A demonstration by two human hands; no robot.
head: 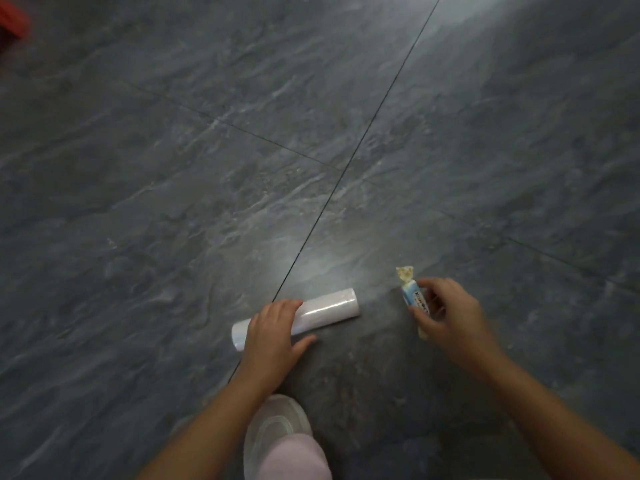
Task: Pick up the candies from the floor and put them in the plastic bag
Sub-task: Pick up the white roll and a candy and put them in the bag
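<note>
A white roll of plastic bags (325,310) lies on the dark grey tiled floor (242,150), low in the head view. My left hand (273,334) rests over the roll's left part, fingers curled across it and thumb on the near side. To the right, my right hand (450,313) pinches a wrapped candy (412,294) with a light blue and white wrapper and twisted cream ends, close above the floor. No opened bag is visible.
My foot in a pale shoe (277,427) and a pink trouser leg (294,459) sit at the bottom centre. A red object (12,19) shows at the top left corner. Dark grout lines (346,168) cross the tiles.
</note>
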